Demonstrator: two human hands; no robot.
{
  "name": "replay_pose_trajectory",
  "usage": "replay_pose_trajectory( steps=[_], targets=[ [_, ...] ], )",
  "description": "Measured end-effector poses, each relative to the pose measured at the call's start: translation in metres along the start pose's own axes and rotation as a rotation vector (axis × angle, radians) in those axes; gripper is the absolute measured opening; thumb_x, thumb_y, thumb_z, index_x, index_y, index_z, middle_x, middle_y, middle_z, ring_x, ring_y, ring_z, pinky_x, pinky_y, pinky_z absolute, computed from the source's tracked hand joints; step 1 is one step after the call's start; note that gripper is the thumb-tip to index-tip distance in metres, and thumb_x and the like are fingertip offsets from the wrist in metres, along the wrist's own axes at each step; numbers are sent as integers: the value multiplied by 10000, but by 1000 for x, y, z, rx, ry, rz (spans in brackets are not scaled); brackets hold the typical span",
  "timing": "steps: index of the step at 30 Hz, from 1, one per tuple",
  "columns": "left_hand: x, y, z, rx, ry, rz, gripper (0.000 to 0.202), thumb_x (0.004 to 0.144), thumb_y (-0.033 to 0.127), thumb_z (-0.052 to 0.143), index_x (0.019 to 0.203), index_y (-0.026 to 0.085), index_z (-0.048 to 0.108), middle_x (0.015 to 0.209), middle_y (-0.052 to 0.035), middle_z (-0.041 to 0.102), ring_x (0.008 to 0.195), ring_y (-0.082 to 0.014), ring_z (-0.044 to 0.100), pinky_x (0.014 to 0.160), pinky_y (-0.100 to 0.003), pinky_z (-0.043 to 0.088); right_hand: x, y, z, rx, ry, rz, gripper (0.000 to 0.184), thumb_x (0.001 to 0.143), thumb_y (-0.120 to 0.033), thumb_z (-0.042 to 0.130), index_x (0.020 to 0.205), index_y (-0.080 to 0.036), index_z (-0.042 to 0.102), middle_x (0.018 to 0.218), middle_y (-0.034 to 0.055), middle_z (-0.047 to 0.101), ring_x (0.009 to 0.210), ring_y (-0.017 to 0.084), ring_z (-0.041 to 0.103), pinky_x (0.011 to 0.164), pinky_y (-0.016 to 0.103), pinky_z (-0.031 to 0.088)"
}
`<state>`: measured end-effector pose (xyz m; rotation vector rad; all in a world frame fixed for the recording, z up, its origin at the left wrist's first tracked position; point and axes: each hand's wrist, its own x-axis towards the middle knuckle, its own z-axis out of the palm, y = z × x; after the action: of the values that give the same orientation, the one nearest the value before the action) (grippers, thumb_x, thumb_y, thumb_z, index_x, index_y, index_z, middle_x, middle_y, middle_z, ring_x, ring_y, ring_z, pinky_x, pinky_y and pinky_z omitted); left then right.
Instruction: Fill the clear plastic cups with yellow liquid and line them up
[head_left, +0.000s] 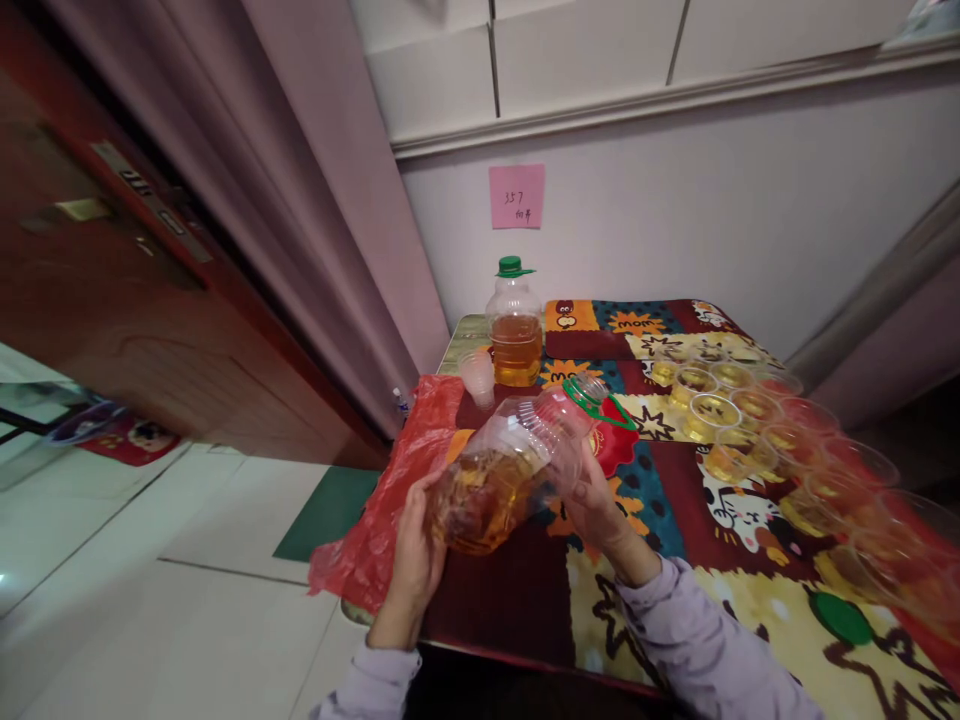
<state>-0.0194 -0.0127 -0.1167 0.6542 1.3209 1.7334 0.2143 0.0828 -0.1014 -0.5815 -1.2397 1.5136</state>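
Note:
A large clear plastic bottle (504, 472) with amber liquid is tilted on its side above the table, its open neck with a green handle ring pointing right toward the cups. My left hand (415, 548) is wrapped round the bottle's base. My right hand (596, 500) grips it under the shoulder near the neck. Several clear plastic cups (711, 413) holding amber liquid stand in rows to the right of the bottle's mouth. A loose green cap (842, 617) lies on the cloth at the near right.
A second bottle (514, 330) with a green cap stands upright at the table's far left, a small stack of empty cups (478, 377) beside it. A red plastic bag (390, 500) hangs over the left edge of the patterned tablecloth (517, 600). A pink note (517, 196) is on the wall.

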Motion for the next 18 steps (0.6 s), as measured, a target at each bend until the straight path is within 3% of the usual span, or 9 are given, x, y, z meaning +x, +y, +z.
replay_pose_trajectory(
  steps=[2,5,8,11,14,16,18],
  targets=[
    [8,0,-1,31,-4,-29,521,818,662,848,1134,251,803,1334,-112,806,1339,-370,720,1167,-553,551,2,1,-3,-4,-26,22,1174,722,-953,705,1686,-344,426,1760,124,470,1629,401,452,1212,602,532],
    [11,-2,6,54,-65,-48,558,842,641,831,1230,241,816,1324,-133,818,1333,-417,723,1119,-576,585,2,9,-7,56,-2,45,1010,838,-902,639,1677,-367,466,1770,104,469,1603,388,497,1167,606,570],
    [6,-8,14,60,-71,-7,555,909,701,730,1236,262,820,1301,-117,830,1302,-437,738,1056,-601,620,-3,22,-4,23,91,61,835,985,-851,501,1661,-361,493,1689,122,576,1478,350,638,1105,577,621],
    [0,-15,19,72,-20,48,525,903,702,737,1169,256,821,1219,-107,846,1247,-421,759,1042,-589,628,-13,26,0,-101,216,51,781,1054,-824,405,1614,-301,554,1530,156,707,1363,344,718,983,524,688],
    [-4,-21,19,98,36,91,540,881,697,770,1143,226,803,1138,-113,848,1151,-384,785,994,-538,643,-18,20,2,-188,224,11,927,972,-896,523,1631,-244,517,1447,188,747,1326,380,732,973,530,691],
    [-8,-24,20,126,61,117,553,883,687,779,1163,210,794,1143,-114,842,1091,-351,792,961,-498,644,-19,14,4,-178,190,30,1187,776,-935,756,1675,-231,429,1483,221,718,1369,416,703,1047,560,658],
    [-12,-25,20,156,78,145,557,900,680,772,1185,201,786,1158,-114,831,1060,-325,790,948,-466,635,-20,8,9,-96,209,95,1433,591,-851,954,1721,-254,308,1584,253,633,1424,441,663,1092,589,630]
  ],
)
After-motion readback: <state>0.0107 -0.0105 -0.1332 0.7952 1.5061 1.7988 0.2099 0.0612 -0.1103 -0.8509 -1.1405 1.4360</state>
